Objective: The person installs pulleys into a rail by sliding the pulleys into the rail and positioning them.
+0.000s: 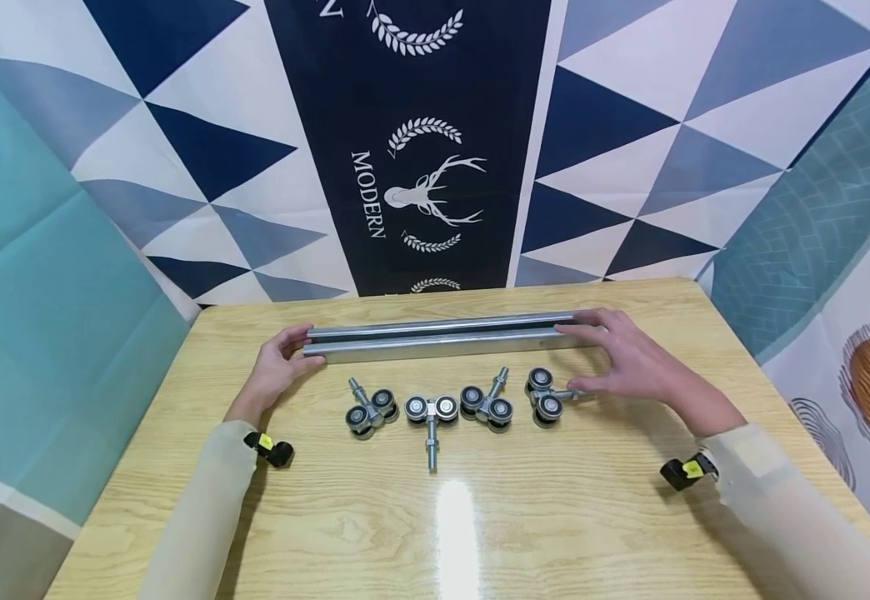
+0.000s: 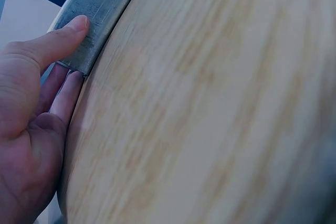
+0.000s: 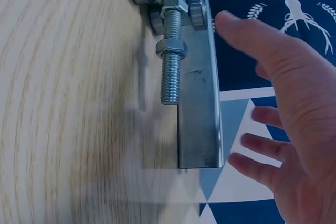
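Unless the spread-fingered, seemingly free right hand (image 1: 626,358) helps, the left hand (image 1: 273,372) pinching the table's (image 1: 360,517) far-edge rail (image 1: 435,346) could skew it.

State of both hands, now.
Left hand: closed, pinching one end of the metal rail.
Right hand: open, holding nothing, near the opposite end.

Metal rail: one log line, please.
left hand: pinches metal rail end; right hand: near other end; four roller trolleys: on table

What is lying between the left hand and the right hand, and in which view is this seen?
A metal rail stretches between them, with four wheeled rollers in a row on its near side; the head view shows this.
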Tool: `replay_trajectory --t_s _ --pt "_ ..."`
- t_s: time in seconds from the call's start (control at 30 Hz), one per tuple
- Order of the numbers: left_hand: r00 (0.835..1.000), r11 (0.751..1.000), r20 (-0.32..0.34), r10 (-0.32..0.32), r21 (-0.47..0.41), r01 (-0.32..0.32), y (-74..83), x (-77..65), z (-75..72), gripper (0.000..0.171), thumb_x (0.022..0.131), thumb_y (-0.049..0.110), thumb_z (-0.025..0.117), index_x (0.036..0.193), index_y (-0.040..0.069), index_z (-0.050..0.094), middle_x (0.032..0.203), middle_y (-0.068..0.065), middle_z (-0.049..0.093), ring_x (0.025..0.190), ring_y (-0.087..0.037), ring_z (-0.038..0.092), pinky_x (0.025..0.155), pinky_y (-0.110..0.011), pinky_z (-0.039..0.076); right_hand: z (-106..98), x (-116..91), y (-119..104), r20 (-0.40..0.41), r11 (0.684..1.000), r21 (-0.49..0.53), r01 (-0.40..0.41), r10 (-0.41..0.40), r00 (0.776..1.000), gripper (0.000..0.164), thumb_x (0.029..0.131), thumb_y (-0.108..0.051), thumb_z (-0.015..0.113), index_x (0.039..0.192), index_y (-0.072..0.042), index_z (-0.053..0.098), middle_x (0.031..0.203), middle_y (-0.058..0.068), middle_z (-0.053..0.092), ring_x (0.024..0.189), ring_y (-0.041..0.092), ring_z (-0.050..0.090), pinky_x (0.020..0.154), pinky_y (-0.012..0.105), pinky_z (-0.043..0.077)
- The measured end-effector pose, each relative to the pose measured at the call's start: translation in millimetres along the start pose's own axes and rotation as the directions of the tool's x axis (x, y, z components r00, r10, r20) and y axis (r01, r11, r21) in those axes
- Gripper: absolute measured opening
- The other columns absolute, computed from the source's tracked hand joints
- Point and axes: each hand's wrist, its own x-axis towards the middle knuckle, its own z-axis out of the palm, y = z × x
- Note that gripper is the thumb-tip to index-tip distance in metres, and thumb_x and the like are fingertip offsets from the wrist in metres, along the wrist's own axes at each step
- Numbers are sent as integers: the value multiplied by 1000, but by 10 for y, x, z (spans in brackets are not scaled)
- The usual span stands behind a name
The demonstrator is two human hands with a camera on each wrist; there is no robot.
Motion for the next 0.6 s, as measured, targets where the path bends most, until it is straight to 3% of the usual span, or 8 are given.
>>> replay_trajectory --t_s 0.17,0.3,0.43,0.6 --pt "1000 1000 -2 -9 16 9 -8 -12 -2 73 105 0 77 170 2 44 170 -27 50 144 -22 55 96 -1 51 23 -13 9 7 1000 28 9 -9 1000 70 83 -26 102 145 -10 74 142 25 66 123 42 65 92 53 61" --pt "1000 1000 1 -10 22 10 -11 -3 -1 73 105 -2 76 170 2 44 169 -27 51 144 -22 56 96 -2 52 45 -30 17 61 997 70 -33 29 998 67 83 -22 101 144 -10 75 140 22 67 116 35 66 80 35 61" --pt "1000 999 1 -12 39 12 9 3 10 74 105 -1 77 170 0 43 169 -28 50 145 -23 56 96 -2 52 70 -42 29 115 992 101 -71 59 992 68 84 -26 102 145 -11 75 138 20 66 114 32 65 80 32 60" --pt "1000 1000 5 -15 20 15 47 7 30 74 104 -3 76 170 -2 42 170 -30 48 152 -33 53 95 -1 51 93 -51 43 146 990 104 -94 78 986 69 83 -28 102 144 -10 75 132 19 67 101 24 64 76 31 57"
